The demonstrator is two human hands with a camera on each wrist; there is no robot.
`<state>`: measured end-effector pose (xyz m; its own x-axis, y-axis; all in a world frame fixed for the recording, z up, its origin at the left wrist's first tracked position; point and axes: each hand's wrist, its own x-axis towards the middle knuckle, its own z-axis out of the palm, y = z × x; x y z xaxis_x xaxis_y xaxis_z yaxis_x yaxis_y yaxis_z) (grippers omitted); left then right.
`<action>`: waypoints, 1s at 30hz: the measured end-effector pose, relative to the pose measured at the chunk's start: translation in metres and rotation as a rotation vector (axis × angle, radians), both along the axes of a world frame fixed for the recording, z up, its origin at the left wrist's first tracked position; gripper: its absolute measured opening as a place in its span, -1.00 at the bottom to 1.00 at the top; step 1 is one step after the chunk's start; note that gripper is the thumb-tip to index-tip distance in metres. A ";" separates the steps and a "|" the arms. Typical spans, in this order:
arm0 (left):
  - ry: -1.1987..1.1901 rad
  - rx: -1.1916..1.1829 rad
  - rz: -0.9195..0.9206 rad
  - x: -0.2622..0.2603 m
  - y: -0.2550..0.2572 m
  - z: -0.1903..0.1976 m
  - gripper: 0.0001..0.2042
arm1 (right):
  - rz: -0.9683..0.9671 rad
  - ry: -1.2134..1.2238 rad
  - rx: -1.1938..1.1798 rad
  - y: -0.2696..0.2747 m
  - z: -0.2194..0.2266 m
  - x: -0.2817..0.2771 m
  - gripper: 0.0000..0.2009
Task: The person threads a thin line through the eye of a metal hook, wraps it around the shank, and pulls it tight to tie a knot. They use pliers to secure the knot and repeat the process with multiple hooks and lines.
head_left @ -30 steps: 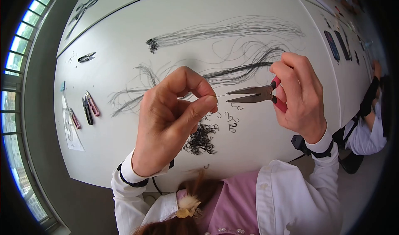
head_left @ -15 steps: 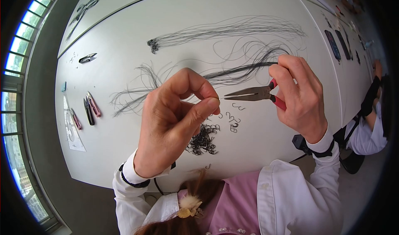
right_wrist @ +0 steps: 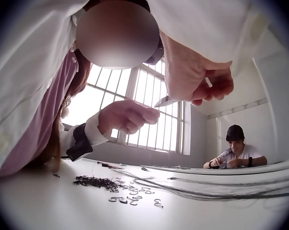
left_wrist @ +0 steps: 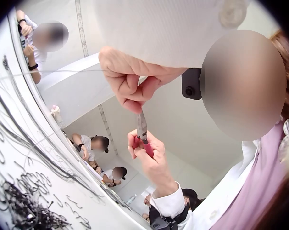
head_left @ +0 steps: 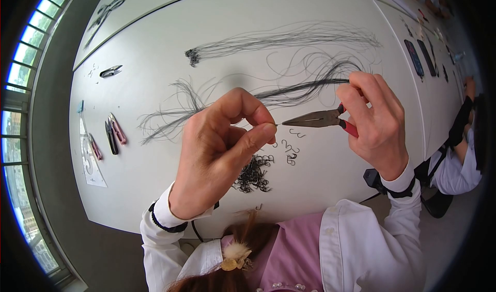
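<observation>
My left hand (head_left: 222,147) pinches a thin dark strand between thumb and forefinger, over the table. Only a short bit of it shows past the fingertips; the rest inside the pinch is hidden. In the left wrist view, a fine line trails off from this hand (left_wrist: 130,81). Red-handled long-nose pliers (head_left: 318,119) are gripped in my right hand (head_left: 376,121), their tips right at the strand beside the left fingertips. The plier jaws stand nearly together. Below the hands lie a pile of small black hooks (head_left: 253,173) and several loose hooks (head_left: 290,146).
Long dark strands (head_left: 305,88) lie behind the hands, and a second bundle (head_left: 289,39) with hooks at its left end lies farther back. Thread snips (head_left: 110,71), more snips (head_left: 111,137), a clear ruler (head_left: 90,160) and scissors (head_left: 106,16) are at the left. Phones (head_left: 413,57) lie at the right.
The plier jaws have come together from a wide gap, and their tips have moved nearer the left fingertips. My left hand has shifted slightly right, still pinching the strand.
</observation>
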<state>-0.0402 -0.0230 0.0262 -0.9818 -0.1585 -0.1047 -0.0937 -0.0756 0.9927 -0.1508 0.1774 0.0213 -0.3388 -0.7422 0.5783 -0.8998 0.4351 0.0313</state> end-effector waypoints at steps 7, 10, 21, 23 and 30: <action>-0.055 0.024 0.003 0.000 0.000 0.001 -0.90 | -0.053 0.012 0.047 0.008 0.004 0.001 -0.72; -0.069 0.033 0.034 0.001 -0.003 0.002 -0.90 | -0.131 0.001 0.061 0.017 0.011 0.002 -0.70; -0.118 -0.048 0.087 0.004 -0.031 -0.002 -0.90 | -0.617 -0.062 0.096 0.127 0.000 -0.027 -0.67; -0.124 -0.061 0.094 0.006 -0.033 -0.001 -0.90 | -0.658 -0.049 0.125 0.152 -0.003 -0.035 -0.67; -0.100 -0.088 0.112 0.012 -0.044 -0.006 -0.91 | -0.877 0.058 0.152 0.232 -0.020 -0.074 -0.64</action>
<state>-0.0286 -0.0672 0.0202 -0.9429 -0.2790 -0.1822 -0.1885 -0.0042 0.9821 -0.2251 0.4098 0.0013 -0.7940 -0.2996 0.5290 -0.2401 0.9539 0.1800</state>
